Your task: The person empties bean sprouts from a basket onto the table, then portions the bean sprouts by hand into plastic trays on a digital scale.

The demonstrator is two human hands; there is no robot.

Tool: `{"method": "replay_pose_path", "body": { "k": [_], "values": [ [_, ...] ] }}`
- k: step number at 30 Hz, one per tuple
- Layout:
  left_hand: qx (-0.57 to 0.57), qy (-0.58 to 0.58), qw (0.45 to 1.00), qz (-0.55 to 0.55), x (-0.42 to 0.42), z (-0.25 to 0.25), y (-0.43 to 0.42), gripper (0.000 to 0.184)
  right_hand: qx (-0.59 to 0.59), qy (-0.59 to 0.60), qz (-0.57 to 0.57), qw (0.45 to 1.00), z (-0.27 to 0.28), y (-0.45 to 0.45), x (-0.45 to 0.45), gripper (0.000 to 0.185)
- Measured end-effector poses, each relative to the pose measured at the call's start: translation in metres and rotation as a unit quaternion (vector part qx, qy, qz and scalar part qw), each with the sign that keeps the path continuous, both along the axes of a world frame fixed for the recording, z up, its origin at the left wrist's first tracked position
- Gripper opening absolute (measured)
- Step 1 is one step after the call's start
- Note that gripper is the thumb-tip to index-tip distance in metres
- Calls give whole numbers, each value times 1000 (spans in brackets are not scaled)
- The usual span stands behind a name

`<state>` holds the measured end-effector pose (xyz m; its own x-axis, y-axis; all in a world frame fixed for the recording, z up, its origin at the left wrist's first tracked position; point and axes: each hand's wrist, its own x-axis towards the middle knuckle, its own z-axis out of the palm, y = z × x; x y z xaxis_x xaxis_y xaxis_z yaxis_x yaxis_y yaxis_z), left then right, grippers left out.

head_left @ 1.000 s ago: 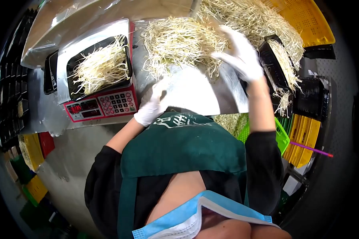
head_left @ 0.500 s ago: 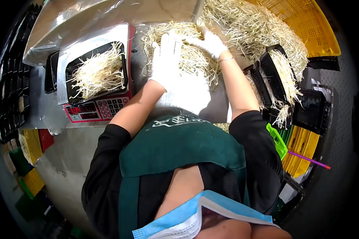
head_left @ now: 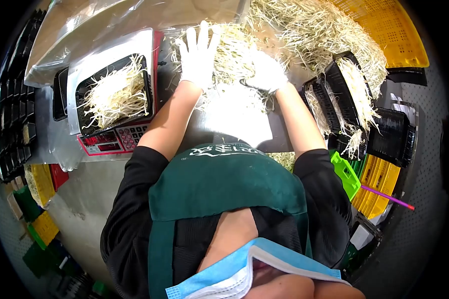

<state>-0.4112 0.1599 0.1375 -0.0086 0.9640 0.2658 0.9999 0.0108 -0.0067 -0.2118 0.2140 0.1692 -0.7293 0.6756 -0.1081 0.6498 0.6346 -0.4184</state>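
Note:
A pile of pale bean sprouts lies on the metal table between my gloved hands. My left hand rests flat against its left side, fingers spread upward. At the pile's right side is my right hand, its fingers partly hidden and washed out by glare, so its grip cannot be made out. A black tray of sprouts sits on the red and silver scale to the left. The larger sprout heap spreads at the upper right.
Filled black trays stand tilted at the right, beside stacked empty trays. A yellow crate is behind the heap. A green basket hangs near my right sleeve. More black trays are stacked far left.
My left hand has moved from beside the scale up to the left of the sprouts. My right hand has come left and down from the larger heap to the pile's right side.

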Motion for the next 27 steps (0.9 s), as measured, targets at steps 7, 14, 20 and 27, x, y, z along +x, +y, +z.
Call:
{"method": "replay_pose_path", "body": {
  "k": [7,14,20,27],
  "values": [
    [7,-48,998,-43,0,-17,-1,71,-10,-98,-21,995,7,0,0,82],
    [-44,-115,990,66,10,10,-45,76,11,156,-105,982,74,-44,57,71],
    [-38,-485,874,-4,-8,3,-185,75,-64,188,79,977,50,-100,23,50],
    [-146,-863,475,89,-7,14,-192,53,-468,462,-72,750,29,-112,-26,77]
  ]
}}
